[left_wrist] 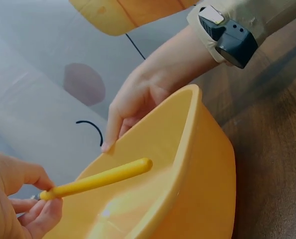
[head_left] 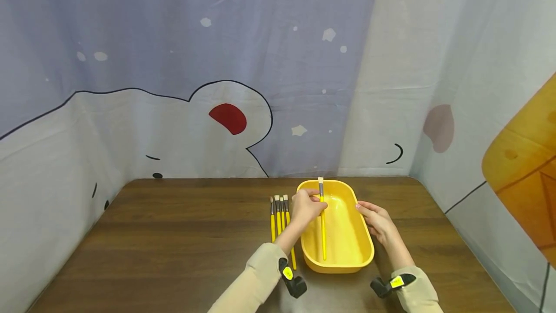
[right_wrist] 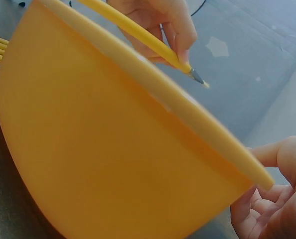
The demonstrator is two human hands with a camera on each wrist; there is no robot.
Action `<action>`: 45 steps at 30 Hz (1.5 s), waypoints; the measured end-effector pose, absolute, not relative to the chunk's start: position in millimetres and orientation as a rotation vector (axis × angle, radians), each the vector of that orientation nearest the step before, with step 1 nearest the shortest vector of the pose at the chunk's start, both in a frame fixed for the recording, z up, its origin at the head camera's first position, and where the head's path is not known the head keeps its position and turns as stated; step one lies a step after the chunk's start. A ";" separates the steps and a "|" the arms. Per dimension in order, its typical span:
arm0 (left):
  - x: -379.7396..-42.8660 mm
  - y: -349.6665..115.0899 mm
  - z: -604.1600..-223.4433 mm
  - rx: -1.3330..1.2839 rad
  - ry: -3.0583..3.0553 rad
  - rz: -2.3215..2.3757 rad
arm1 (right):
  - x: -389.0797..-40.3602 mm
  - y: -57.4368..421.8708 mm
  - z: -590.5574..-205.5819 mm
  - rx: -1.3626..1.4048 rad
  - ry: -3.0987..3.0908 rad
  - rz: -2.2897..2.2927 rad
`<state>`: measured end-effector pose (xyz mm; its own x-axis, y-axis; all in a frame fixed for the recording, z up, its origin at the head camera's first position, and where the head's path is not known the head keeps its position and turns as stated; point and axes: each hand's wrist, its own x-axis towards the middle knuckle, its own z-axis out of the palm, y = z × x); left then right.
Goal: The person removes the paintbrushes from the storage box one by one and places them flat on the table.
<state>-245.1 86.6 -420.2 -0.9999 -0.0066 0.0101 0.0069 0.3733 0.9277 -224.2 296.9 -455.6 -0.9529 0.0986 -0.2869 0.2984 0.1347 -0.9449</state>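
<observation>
My left hand pinches a flat paintbrush with a yellow handle and pale bristles, near where handle meets ferrule. The brush hangs over the yellow plastic tub, bristles toward the far end. In the left wrist view the rounded handle end points into the tub. At the tub's right side, my right hand holds the rim, thumb at the edge and fingers outside. The right wrist view shows the tub's outer wall and the fingers curled beside it. No other brush shows inside the tub.
Several more yellow-handled paintbrushes lie side by side on the wooden table, left of the tub and partly hidden by the left forearm. A printed curtain hangs behind the table's far edge.
</observation>
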 end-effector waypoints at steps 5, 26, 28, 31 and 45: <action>-242.3 81.5 -416.9 0.019 -2.515 -1.837 | -224.2 297.2 -456.7 0.401 2.242 -1.932; -237.4 47.9 -420.9 0.113 -2.382 -2.012 | -227.5 298.9 -457.6 0.400 2.210 -1.950; -237.8 43.8 -422.6 0.126 -2.378 -2.017 | -227.6 298.8 -457.5 0.401 2.213 -1.948; -237.9 37.2 -426.0 0.140 -2.376 -2.003 | -227.4 299.0 -457.3 0.400 2.219 -1.942; -234.1 13.2 -445.4 0.247 -2.324 -2.057 | -227.3 301.6 -456.5 0.392 2.210 -1.944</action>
<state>-234.1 13.2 -445.4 -0.9870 -0.1369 -0.0841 -0.1001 0.1144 0.9884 -227.3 301.6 -456.5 -0.9506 0.0830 -0.2992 0.3073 0.1146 -0.9447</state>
